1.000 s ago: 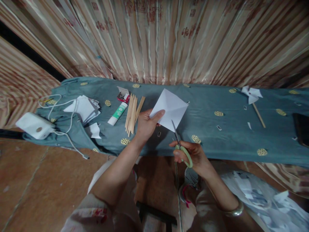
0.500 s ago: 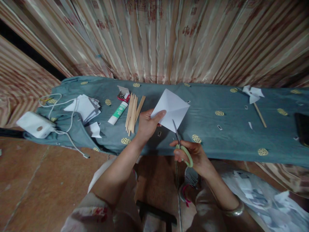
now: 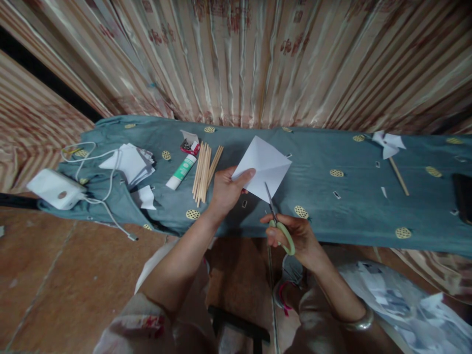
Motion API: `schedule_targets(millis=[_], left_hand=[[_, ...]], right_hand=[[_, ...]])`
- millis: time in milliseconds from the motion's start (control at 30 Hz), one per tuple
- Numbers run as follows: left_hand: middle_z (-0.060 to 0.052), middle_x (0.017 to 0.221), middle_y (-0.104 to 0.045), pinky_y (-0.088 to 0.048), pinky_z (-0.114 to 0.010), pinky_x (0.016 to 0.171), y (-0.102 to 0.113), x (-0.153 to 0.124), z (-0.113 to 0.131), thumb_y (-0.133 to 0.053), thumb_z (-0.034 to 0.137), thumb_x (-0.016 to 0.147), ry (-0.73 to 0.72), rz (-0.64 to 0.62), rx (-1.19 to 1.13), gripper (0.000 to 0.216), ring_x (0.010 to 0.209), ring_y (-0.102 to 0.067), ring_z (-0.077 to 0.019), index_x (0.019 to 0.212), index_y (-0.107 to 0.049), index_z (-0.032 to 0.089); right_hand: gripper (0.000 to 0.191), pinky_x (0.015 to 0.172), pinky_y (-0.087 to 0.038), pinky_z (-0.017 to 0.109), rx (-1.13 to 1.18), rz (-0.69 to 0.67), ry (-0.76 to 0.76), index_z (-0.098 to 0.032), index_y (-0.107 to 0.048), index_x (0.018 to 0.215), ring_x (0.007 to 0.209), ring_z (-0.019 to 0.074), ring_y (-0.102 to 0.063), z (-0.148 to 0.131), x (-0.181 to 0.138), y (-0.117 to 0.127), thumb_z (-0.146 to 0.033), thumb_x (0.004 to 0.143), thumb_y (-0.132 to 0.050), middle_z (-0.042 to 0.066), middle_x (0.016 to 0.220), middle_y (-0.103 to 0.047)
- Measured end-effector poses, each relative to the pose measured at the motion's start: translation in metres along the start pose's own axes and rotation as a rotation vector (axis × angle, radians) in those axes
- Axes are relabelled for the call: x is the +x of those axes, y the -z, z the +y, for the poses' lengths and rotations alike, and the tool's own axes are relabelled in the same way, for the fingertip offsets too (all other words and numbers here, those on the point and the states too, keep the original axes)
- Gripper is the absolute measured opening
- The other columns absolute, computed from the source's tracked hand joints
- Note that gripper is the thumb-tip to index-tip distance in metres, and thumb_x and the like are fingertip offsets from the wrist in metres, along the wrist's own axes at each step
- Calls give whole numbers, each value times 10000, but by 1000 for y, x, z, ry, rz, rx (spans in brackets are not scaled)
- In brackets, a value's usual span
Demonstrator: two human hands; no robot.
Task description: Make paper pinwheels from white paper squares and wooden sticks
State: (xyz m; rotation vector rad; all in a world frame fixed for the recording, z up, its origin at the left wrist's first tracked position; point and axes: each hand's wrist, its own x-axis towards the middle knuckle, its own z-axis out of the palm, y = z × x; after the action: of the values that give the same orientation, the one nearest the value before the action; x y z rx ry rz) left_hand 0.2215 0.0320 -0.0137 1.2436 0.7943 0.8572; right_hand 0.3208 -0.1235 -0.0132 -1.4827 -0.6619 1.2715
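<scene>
My left hand [image 3: 227, 191] pinches a creased square of white paper [image 3: 263, 160] by its left side, thumb on top, holding it above the cloth. In my right hand [image 3: 293, 233] is a pair of scissors [image 3: 283, 236] with light green handles, my fingers through the loops. The blades lie over the paper's near corner and point toward its middle. Left of my left hand lie several wooden sticks [image 3: 201, 172], a green and white glue tube [image 3: 181, 172] and a small open red box [image 3: 191, 144] of metal pins or tacks.
A stack of cut white paper [image 3: 129, 164] lies on the left beside a white power bank [image 3: 55, 189] with a cable. A paper pinwheel on a stick [image 3: 398, 176] and a dark phone-like object [image 3: 462, 196] lie right. A plastic bag of paper scraps [image 3: 398, 300] stands below the table [image 3: 354, 211].
Hardly anything differs. The whole view has shifted very slightly, while both hands, the paper and the scissors keep about the same positions relative to each other.
</scene>
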Motion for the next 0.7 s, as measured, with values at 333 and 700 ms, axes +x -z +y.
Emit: schedule_targets(millis=[333,700], left_hand=[[23,515,-545,-396,-206,422,-1,-2,1,-755,407,693,6,-2,18,294,456,-465,-84,599,-636,156],[26,514,-540,-397,-202,423,-3,-2,2,-758,386,692,12,-14,-7,284,457,-455,-79,593,-628,154]], right_hand=[[431,427,-456,269,12,0,3,-161,-742,799,425,112,-515,-3,-1,-1,-518,570,-823,-3,490,-595],[417,422,-452,236,15,16,11,-158,-735,812,419,94,-515,6,1,1,-505,594,-812,-17,489,-587]])
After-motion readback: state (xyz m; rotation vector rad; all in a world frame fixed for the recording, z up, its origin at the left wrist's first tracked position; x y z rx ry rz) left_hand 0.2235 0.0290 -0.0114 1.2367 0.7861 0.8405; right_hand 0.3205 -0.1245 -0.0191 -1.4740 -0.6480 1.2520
